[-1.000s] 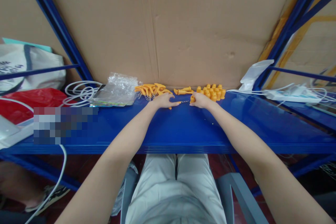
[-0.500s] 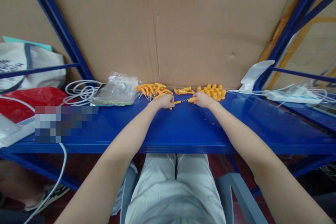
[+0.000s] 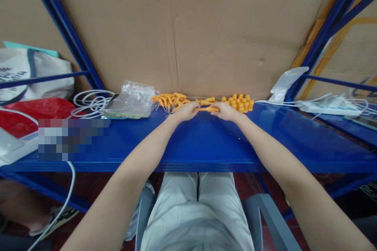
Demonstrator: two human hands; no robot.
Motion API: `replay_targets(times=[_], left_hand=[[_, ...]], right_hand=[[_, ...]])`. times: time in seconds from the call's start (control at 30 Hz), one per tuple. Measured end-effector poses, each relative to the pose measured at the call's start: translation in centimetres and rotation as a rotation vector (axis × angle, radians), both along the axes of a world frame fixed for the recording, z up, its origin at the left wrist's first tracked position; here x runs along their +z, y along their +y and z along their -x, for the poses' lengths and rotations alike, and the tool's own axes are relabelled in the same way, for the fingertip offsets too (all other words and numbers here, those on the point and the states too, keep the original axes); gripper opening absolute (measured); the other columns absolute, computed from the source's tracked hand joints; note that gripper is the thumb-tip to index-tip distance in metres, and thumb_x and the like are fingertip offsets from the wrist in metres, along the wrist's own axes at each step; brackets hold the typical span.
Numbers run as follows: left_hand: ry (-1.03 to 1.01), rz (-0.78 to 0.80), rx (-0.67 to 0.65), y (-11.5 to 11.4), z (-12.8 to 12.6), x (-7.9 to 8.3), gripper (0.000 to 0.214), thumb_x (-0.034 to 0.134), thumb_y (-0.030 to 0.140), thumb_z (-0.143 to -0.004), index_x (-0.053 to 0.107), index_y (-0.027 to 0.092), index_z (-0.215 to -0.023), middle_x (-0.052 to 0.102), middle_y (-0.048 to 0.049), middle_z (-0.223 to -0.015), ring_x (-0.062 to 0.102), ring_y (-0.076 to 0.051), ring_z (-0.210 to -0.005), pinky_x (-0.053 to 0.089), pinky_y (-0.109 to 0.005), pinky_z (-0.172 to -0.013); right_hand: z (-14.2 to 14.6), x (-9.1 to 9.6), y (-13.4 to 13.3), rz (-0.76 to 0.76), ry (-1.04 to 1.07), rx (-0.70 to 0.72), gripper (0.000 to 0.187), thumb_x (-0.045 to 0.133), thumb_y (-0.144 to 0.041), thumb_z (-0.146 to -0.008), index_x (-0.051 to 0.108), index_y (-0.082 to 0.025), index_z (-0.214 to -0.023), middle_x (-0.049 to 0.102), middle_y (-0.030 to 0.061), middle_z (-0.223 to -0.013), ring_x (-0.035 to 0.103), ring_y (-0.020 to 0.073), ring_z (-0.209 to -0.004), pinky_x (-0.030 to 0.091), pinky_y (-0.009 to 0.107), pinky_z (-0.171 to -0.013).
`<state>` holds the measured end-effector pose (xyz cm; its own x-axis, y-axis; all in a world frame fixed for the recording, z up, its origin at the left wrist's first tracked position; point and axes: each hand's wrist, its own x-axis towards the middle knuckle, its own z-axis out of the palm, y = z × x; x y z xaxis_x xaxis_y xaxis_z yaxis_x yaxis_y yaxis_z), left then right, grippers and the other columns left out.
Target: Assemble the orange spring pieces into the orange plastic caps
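My left hand (image 3: 187, 111) is closed on the handle end of an orange corkscrew (image 3: 201, 109). My right hand (image 3: 226, 111) pinches an orange tapered sleeve (image 3: 213, 109), lined up end to end with the corkscrew. The metal spiral does not show between them now; the two orange parts appear to meet. Just left of my left hand lies a pile of orange T-handled corkscrews (image 3: 168, 99) with bare metal spirals. A few orange sleeves (image 3: 208, 100) lie on their sides behind my hands. Several more orange sleeves (image 3: 240, 102) stand upright in a group beside my right hand.
The blue shelf (image 3: 206, 141) carries a clear plastic bag (image 3: 132, 100), coiled white cables (image 3: 91, 104) and a red bag (image 3: 38, 113) at left. A white power strip (image 3: 330, 106) lies at right. Cardboard (image 3: 206, 35) closes off the back.
My hands have come closer together and slightly farther back. The metal spiral, visible between the corkscrew handle and the sleeve before, is now hidden.
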<state>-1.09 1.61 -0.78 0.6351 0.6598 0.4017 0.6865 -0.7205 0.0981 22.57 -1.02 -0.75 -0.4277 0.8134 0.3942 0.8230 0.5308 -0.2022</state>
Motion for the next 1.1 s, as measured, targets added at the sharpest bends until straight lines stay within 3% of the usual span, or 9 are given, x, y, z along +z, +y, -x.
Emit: replay_targets(times=[0.23,0.4,0.5,0.63,0.77,0.9,1.0,1.1], left_hand=[[-0.008,-0.033,0.019,-0.1,-0.2,-0.1,0.024,0.055,0.019,-0.088,0.07,0.018,-0.106,0.077,-0.0092,-0.11,0.072,-0.025,-0.102,0.055,-0.035,-0.091],[0.009,-0.024,0.072,0.2,0.0,-0.2,0.022,0.057,0.018,-0.086,0.07,0.018,-0.103,0.076,-0.0095,-0.109,0.071,-0.025,-0.102,0.055,-0.035,-0.091],[-0.013,-0.034,0.06,0.4,0.3,-0.2,0.023,0.054,0.019,-0.087,0.069,0.019,-0.105,0.075,-0.0092,-0.112,0.071,-0.024,-0.105,0.055,-0.035,-0.094],[-0.044,-0.075,0.039,0.3,0.4,-0.2,0.025,0.053,0.019,-0.088,0.068,0.02,-0.108,0.074,-0.0083,-0.116,0.07,-0.024,-0.109,0.054,-0.037,-0.097],[-0.038,-0.075,0.051,0.2,0.0,-0.2,0.025,0.052,0.018,-0.089,0.067,0.02,-0.109,0.073,-0.0087,-0.115,0.07,-0.024,-0.108,0.055,-0.037,-0.096],[-0.039,-0.07,0.053,0.1,0.1,-0.1,0.025,0.051,0.018,-0.089,0.067,0.019,-0.108,0.072,-0.0097,-0.115,0.069,-0.025,-0.108,0.054,-0.037,-0.097],[-0.063,-0.061,0.051,0.1,0.3,-0.1,0.024,0.052,0.018,-0.089,0.066,0.019,-0.107,0.071,-0.0093,-0.115,0.068,-0.024,-0.11,0.053,-0.037,-0.098],[-0.066,-0.043,0.064,0.1,0.4,-0.1,0.022,0.053,0.017,-0.088,0.066,0.019,-0.106,0.072,-0.0087,-0.114,0.068,-0.024,-0.109,0.053,-0.036,-0.097]], right_hand=[[-0.6,-0.3,0.7,-0.004,0.111,0.029,0.042,0.074,-0.015,-0.084,0.075,-0.022,-0.125,0.074,0.0106,-0.128,0.068,0.0302,-0.123,0.05,0.051,-0.111],[-1.8,0.1,1.2,0.159,0.319,0.037,0.055,0.08,-0.015,-0.079,0.068,-0.022,-0.132,0.07,0.0111,-0.133,0.072,0.0241,-0.111,0.056,0.046,-0.103],[-2.4,0.5,1.1,0.277,0.462,0.051,0.045,0.079,-0.016,-0.083,0.068,-0.021,-0.126,0.072,0.0103,-0.125,0.074,0.0189,-0.095,0.06,0.042,-0.097],[-2.4,0.9,0.3,0.448,0.609,0.042,0.026,0.073,-0.033,-0.092,0.07,-0.021,-0.115,0.075,0.01,-0.112,0.076,0.0197,-0.088,0.061,0.035,-0.084],[-2.0,1.0,-0.4,0.552,0.658,-0.056,0.03,0.064,-0.053,-0.096,0.067,-0.023,-0.101,0.077,0.0102,-0.102,0.077,0.0236,-0.088,0.059,0.03,-0.071],[-1.4,0.6,-0.2,0.568,0.651,-0.142,0.035,0.06,-0.058,-0.097,0.063,-0.023,-0.094,0.078,0.0126,-0.102,0.077,0.0262,-0.087,0.059,0.037,-0.075],[-1.3,0.5,-0.1,0.559,0.646,-0.106,0.037,0.056,-0.059,-0.099,0.062,-0.023,-0.095,0.078,0.0137,-0.101,0.077,0.0256,-0.085,0.059,0.037,-0.074],[-1.5,0.5,-0.1,0.532,0.654,-0.044,0.039,0.065,-0.062,-0.093,0.064,-0.024,-0.101,0.079,0.0119,-0.098,0.076,0.0241,-0.082,0.06,0.036,-0.071]])
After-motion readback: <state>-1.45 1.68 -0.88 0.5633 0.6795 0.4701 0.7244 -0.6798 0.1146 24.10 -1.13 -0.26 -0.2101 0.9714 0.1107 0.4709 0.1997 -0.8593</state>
